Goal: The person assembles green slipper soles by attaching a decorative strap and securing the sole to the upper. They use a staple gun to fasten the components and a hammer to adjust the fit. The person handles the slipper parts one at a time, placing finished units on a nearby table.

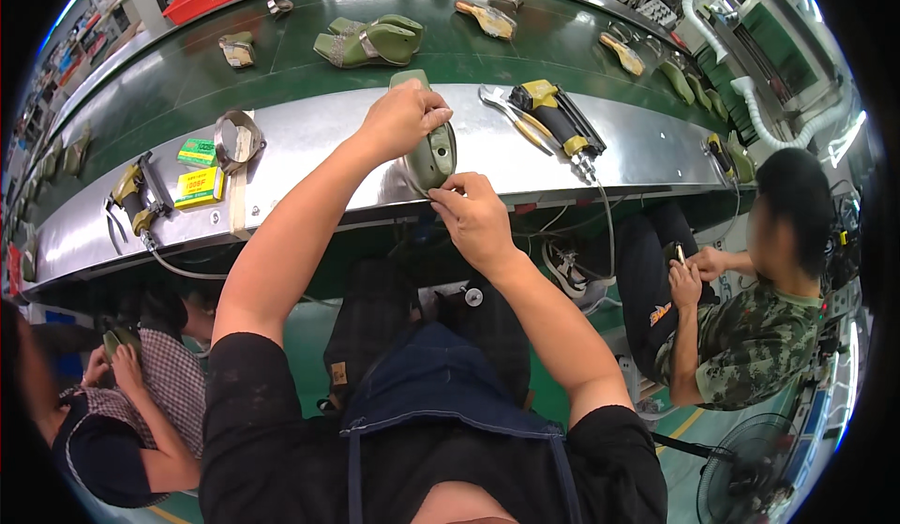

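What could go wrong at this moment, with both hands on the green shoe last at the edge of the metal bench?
1. The green shoe last stands on the metal bench near its front edge, steadied only by the left hand and right hand; it might tip off toward the lap.
2. The pneumatic nail gun and wrench lie close by on the right; a sweep of the arm could knock them.
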A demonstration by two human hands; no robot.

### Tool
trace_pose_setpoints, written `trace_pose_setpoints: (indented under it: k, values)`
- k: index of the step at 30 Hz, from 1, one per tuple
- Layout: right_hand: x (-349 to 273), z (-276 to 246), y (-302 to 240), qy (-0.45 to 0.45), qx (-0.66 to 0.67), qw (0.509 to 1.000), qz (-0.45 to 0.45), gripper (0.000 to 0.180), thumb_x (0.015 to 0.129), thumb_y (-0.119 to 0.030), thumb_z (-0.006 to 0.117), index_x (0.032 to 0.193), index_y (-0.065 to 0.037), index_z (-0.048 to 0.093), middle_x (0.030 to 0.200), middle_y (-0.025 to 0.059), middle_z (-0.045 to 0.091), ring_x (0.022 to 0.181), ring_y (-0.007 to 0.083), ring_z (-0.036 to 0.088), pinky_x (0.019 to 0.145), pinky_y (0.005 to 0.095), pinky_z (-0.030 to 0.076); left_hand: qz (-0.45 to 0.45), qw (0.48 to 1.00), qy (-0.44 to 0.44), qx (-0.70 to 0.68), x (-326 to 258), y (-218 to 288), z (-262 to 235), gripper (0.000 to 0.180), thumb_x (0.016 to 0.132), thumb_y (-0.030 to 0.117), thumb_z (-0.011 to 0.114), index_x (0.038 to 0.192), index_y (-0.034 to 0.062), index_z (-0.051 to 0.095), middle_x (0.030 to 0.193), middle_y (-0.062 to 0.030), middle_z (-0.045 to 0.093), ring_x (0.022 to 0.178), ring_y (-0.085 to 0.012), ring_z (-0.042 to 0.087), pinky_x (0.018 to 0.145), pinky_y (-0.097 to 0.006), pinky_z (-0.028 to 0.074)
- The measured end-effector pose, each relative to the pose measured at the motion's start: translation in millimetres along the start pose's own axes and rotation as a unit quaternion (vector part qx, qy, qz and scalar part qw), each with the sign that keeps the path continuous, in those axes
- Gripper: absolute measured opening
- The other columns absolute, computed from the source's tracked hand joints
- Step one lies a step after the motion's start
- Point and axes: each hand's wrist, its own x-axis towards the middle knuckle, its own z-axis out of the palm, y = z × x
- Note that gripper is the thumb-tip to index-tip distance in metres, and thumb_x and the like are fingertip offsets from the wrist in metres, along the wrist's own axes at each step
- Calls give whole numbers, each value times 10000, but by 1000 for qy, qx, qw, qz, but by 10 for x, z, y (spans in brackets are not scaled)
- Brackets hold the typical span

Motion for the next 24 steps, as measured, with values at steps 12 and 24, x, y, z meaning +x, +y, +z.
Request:
trace_pose_setpoints:
  k: [12, 24]
  values:
    - [309, 455, 234, 63, 132, 979, 143, 931, 784, -226, 891, 1532, 14, 392, 1337, 203, 613, 1228, 301, 627, 1058, 376, 485, 1, 973, 18, -232, 64, -433, 356, 366, 1069, 308, 579, 1078, 14, 797, 1009, -181, 756, 1005, -297, 711, 915, -385, 534]
    - [50, -723, 191, -143, 551, 732, 374, 377, 884, -112, 692, 1227, 44, 666, 1097, 79, 725, 983, 150, 677, 881, 319, 553, 255, 960, -80, -84, -721, 368, 152, 1098, 702, 323, 919, 1613, 76, 357, 1601, -214, 430, 1411, -381, 511, 1162, -447, 430]
